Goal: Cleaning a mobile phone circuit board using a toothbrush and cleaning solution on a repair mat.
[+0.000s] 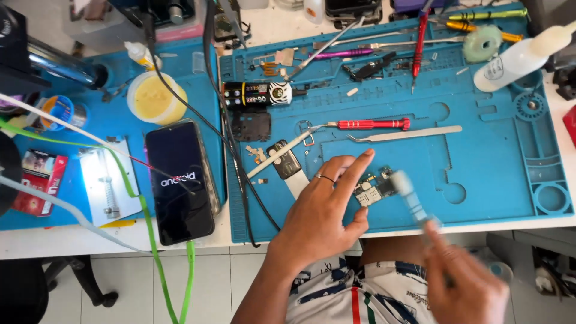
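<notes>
Near the lower middle of the frame, on the blue mat (492,156), lies a small circuit board (373,189). The left hand (321,207) steadies it, thumb and forefinger pinching its left edge while the other fingers fan out above. The right hand (465,282) is blurred; it appears closed round the handle of a brush (408,192) whose pale head rests on the board's right end.

With so light a pinch, a hard brush stroke could probably skid the board out and off the desk edge just below it. Bristles might also catch the small parts on the board and lift one. Loose bits lie on the mat just left of the hand, beside a white spudger (282,153), and a sweeping wrist could scatter them. Tweezers (408,134) and a red screwdriver (369,124) sit just above, within reach of a careless knuckle. Farther left, a lit phone (180,180) overhangs the desk edge, its cables trailing down; a snagged cable could pull it off.
</notes>
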